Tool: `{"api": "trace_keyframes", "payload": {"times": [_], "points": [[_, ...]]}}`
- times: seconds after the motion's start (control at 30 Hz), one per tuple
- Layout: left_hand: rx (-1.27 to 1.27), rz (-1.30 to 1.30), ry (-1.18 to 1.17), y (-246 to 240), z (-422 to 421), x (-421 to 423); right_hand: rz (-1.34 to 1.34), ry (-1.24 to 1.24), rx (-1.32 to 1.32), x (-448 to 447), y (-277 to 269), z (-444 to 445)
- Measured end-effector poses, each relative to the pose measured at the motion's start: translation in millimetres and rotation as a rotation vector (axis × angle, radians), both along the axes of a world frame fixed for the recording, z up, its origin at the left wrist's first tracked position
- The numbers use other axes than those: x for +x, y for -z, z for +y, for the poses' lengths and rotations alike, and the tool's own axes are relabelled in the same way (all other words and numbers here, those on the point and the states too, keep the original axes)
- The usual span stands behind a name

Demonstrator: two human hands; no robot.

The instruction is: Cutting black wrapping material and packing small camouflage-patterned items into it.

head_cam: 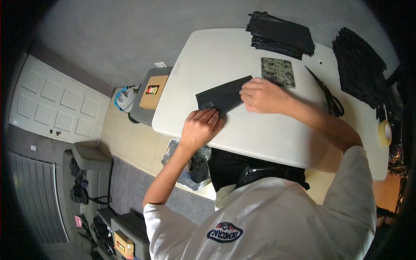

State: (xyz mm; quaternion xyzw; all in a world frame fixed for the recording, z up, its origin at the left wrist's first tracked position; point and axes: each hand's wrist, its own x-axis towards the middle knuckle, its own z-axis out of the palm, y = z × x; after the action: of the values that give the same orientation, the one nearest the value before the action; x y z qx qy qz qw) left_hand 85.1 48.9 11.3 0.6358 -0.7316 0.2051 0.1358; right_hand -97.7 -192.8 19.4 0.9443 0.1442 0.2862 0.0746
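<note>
A flat rectangular black sheet (224, 94), seemingly thin plastic or fabric, lies at a slant on the white table (182, 110). The fingers of my left hand (202, 125) rest curled on its near left edge. My right hand (260, 96) is at the sheet's right end, fingers bent together; whether they pinch the edge is hidden. Beyond that hand lies a camouflage-patterned flat piece (278, 72), partly behind the wrist. Black-handled scissors (328, 94) lie to the right of it, blades towards the wall.
Stacks of black sheets (281, 34) and more black sheets (360, 66) stand along the table's far and right sides. A white pen (318, 53) and a roll of tape (385, 132) lie nearby. A chair holds a cardboard box (153, 92); below the table edge is a plastic bag (199, 169).
</note>
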Motion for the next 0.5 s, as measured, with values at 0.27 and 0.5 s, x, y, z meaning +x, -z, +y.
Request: {"api": "trace_keyframes", "payload": {"times": [0.27,0.5], "points": [[0.035,0.787,-0.343,-100,-5,3,0.055,-0.045,0.511,16,-113,-11],[0.513,1.285,-0.132,-88,-25,83,0.687,0.296,1.117,41,-96,-40]]}}
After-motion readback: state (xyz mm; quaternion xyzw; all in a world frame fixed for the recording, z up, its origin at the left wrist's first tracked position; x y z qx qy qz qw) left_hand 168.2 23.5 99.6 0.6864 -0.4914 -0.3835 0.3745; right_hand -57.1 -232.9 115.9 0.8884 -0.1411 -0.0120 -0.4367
